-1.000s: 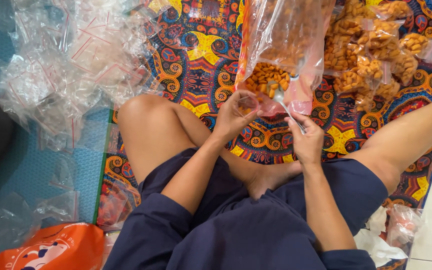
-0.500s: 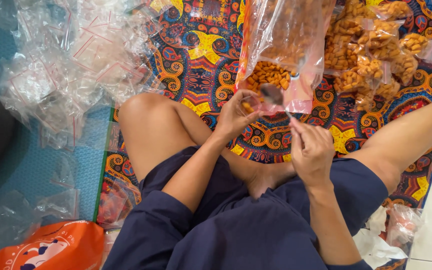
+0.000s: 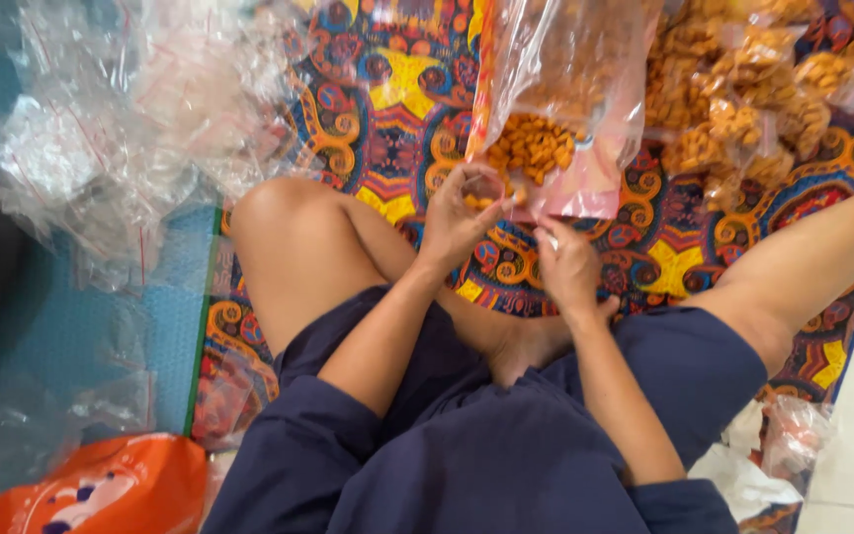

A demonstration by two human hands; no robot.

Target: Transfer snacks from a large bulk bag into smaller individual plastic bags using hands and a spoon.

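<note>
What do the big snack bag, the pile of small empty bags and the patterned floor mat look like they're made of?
Big snack bag: thin clear plastic film, glossy; the orange snacks show through and it creases with bright glare. The left hand is at its lower edge.
Small empty bags: clear, crinkly plastic, shiny, with thin red strips, probably zip seals.
Floor mat: likely printed fabric or woven plastic, matte; I can't tell which.

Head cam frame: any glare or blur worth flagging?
Head view: glare on the pile of empty clear bags washes out its detail; light is soft, without hard shadows; left hand and right hand at the big snack bag are slightly soft; edges bow a little.
</note>
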